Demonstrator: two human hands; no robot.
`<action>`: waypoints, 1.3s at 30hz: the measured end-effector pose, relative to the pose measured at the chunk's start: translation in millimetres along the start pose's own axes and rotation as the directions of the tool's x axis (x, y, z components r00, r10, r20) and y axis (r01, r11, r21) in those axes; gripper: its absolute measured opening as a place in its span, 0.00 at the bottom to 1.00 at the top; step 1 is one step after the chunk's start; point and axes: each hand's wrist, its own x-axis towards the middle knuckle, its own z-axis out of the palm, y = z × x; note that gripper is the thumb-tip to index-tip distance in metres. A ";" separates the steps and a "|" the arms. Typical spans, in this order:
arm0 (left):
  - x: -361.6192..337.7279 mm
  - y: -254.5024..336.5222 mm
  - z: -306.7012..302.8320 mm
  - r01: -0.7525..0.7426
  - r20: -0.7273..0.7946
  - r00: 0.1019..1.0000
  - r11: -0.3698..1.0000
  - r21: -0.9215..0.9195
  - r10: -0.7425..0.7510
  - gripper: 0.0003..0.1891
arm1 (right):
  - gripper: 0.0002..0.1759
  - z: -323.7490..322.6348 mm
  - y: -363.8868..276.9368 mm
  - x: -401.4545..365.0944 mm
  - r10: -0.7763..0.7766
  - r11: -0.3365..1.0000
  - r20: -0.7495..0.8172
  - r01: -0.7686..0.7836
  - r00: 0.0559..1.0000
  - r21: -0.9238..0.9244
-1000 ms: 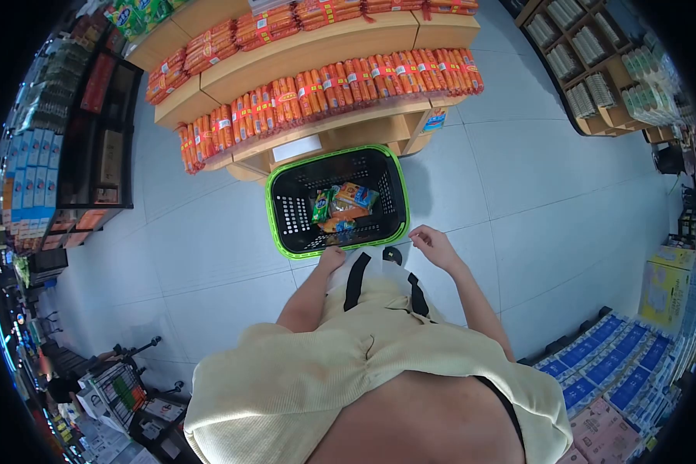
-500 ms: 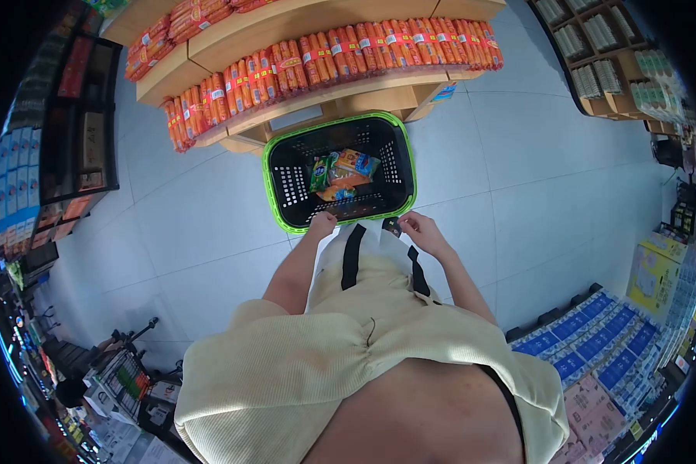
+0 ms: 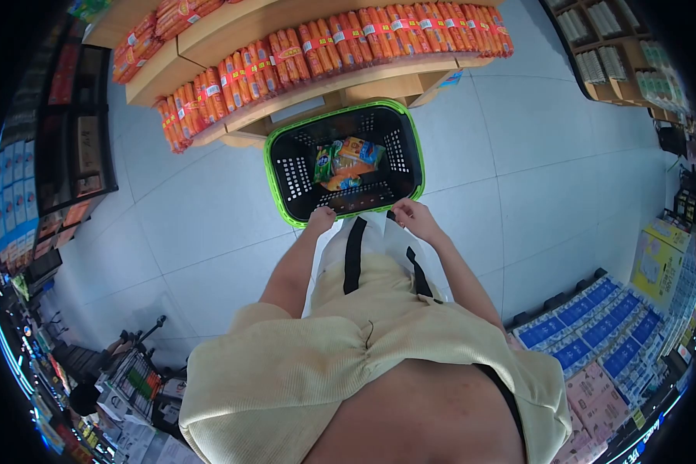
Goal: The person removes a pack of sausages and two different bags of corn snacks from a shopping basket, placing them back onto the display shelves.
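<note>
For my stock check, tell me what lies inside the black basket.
The black basket holds a small pile: a green packet, an orange-and-blue packet and more orange packaging. They overlap, so their covered parts and the basket floor beneath cannot be seen.

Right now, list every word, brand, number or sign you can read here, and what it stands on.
No text reads clearly.
Orange packs on the shelf: label print too small.
Green packet in the basket: white marks, too blurred.
Yellow box: printing too blurred.
Blue-and-white packs: print too small.
Pink boxes: too blurred.
</note>
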 end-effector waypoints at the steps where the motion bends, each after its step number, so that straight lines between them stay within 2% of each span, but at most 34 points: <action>1: 2.4 4.0 0.1 0.004 0.004 1.000 1.000 0.001 -0.004 0.13 | 0.08 0.6 3.5 5.3 0.011 0.999 -0.009 -0.011 1.000 0.045; 4: 11.6 5.9 7.6 0.025 -0.001 1.000 1.000 0.002 -0.025 0.12 | 0.08 2.1 10.9 18.3 0.039 0.994 -0.022 -0.037 0.999 0.106; 6: 25.0 4.9 19.1 -0.068 -0.048 0.996 0.996 0.062 0.071 0.14 | 0.08 -0.3 19.8 27.9 0.052 0.992 -0.034 -0.047 0.998 0.119; 9: 40.3 4.3 37.2 -0.091 -0.038 0.995 0.992 0.085 0.095 0.14 | 0.08 2.4 43.1 43.7 0.038 0.989 -0.090 -0.024 0.995 0.149; 11: 47.4 11.7 45.2 -0.050 -0.014 0.999 0.991 0.123 0.052 0.15 | 0.06 2.8 59.9 49.8 0.092 0.990 -0.084 -0.082 0.992 0.116; 13: 50.7 20.5 55.0 -0.068 -0.056 0.995 0.982 0.174 0.079 0.14 | 0.06 -0.8 67.2 51.4 0.070 0.995 -0.112 -0.062 0.991 0.072; 15: 55.6 31.3 62.6 -0.069 -0.052 0.996 0.981 0.181 0.079 0.14 | 0.06 -4.4 74.1 53.1 0.150 0.989 -0.040 -0.150 0.988 0.000; 16: 56.8 35.7 64.3 -0.071 -0.053 0.995 0.982 0.176 0.082 0.13 | 0.06 -4.5 76.8 52.6 0.156 0.988 -0.039 -0.155 0.987 0.007; 17: 58.0 39.7 65.3 -0.070 -0.047 0.996 0.982 0.178 0.080 0.13 | 0.06 -5.7 79.8 52.2 0.091 0.995 -0.041 -0.093 0.995 -0.041; 18: 63.7 40.9 69.6 -0.063 -0.037 0.997 0.993 0.100 0.067 0.13 | 0.07 -9.1 80.7 51.4 0.024 0.995 -0.040 -0.028 0.999 -0.094; 19: 69.7 42.4 74.5 -0.058 -0.026 0.998 0.998 0.021 0.058 0.13 | 0.07 -12.5 81.8 50.4 0.027 0.995 -0.044 -0.031 0.999 -0.097; 23: 110.6 21.5 103.8 -0.090 -0.064 0.994 0.996 -0.022 0.089 0.10 | 0.08 -19.2 92.2 58.9 0.018 0.994 -0.041 -0.022 0.999 -0.109; 24: 118.4 21.6 107.1 0.013 -0.018 1.000 0.997 -0.073 -0.014 0.12 | 0.08 -19.4 97.3 63.7 0.000 0.995 -0.058 -0.006 0.998 -0.101; 25: 126.8 21.0 110.4 -0.002 -0.016 1.000 0.998 -0.068 0.001 0.12 | 0.08 -18.7 102.8 69.7 -0.002 0.995 -0.074 -0.006 0.997 -0.103; 27: 147.2 18.7 120.2 0.180 0.106 0.982 0.953 -0.245 -0.159 0.12 | 0.08 -16.7 113.6 84.9 -0.012 0.997 -0.127 0.003 0.992 -0.075; 28: 158.6 16.7 127.4 0.173 0.108 0.983 0.955 -0.241 -0.151 0.12 | 0.08 -14.3 119.3 92.4 -0.012 0.997 -0.137 0.002 0.991 -0.075; 30: 184.7 10.5 139.2 0.205 0.018 0.978 0.958 -0.201 -0.206 0.14 | 0.09 -7.2 131.0 113.1 -0.003 0.999 -0.148 0.009 0.989 0.041; 31: 204.5 -3.4 149.3 0.224 -0.028 0.972 0.957 -0.183 -0.233 0.15 | 0.09 -0.6 139.2 124.5 -0.006 0.999 -0.152 0.012 0.988 0.043; 32: 224.8 -15.5 162.0 0.223 -0.100 0.962 0.945 -0.240 -0.253 0.17 | 0.10 4.2 147.9 136.8 -0.018 0.999 -0.139 0.024 0.990 0.040; 33: 236.6 -10.0 164.3 0.215 -0.102 0.964 0.945 -0.245 -0.246 0.17 | 0.11 6.3 158.0 150.2 -0.031 0.999 -0.128 0.035 0.991 0.032; 35: 248.4 6.8 166.8 0.308 -0.166 0.921 0.919 -0.249 -0.353 0.22 | 0.15 19.5 187.1 178.2 -0.088 0.995 -0.133 0.092 0.987 0.030; 36: 270.0 -2.4 182.7 0.307 -0.167 0.920 0.917 -0.255 -0.354 0.22 | 0.17 26.3 198.1 191.0 -0.115 0.993 -0.175 0.111 0.978 -0.028; 38: 321.4 -28.9 215.8 0.267 -0.080 0.906 0.708 -0.654 -0.416 0.26 | 0.25 37.5 218.9 215.1 -0.119 0.990 -0.205 0.101 0.971 -0.099; 39: 330.5 -22.4 218.8 0.267 -0.085 0.903 0.705 -0.656 -0.422 0.26 | 0.25 43.7 226.6 225.5 -0.124 0.990 -0.198 0.106 0.972 -0.097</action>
